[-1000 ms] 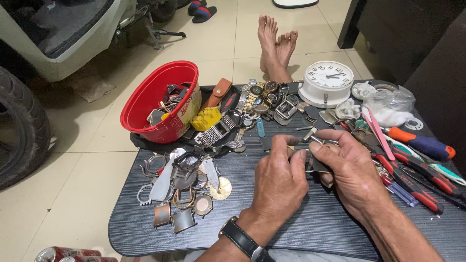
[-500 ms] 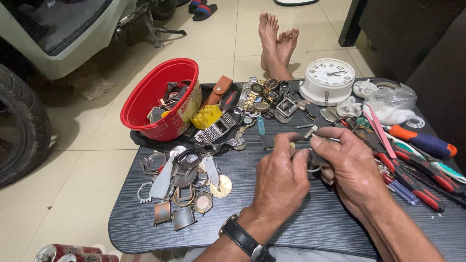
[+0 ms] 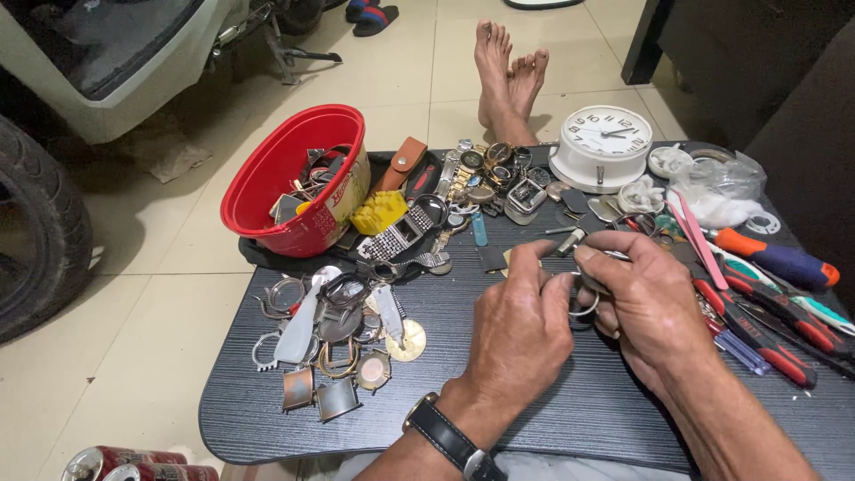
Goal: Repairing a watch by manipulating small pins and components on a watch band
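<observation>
Two hands (image 3: pixel 521 325) at work over the table (image 3: pixel 534 419). One red bowl (image 3: pixel 294 178), one white clock (image 3: pixel 603 147), two bare feet (image 3: pixel 508 71), two cans (image 3: pixel 125 465), two sandals (image 3: pixel 370 13), one tyre (image 3: pixel 40 232), one yellow sponge (image 3: pixel 378 212).

Head camera, looking down from close above

It faces forward and down over the dark table (image 3: pixel 552 419), near the left hand (image 3: pixel 521 334) and right hand (image 3: pixel 650 307); tiled floor (image 3: pixel 160 294) beyond.

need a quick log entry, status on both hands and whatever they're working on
Left hand and right hand together, pinching a small metal watch part, mostly hidden. Over the black table. Watch cases left, screwdrivers right.
</observation>
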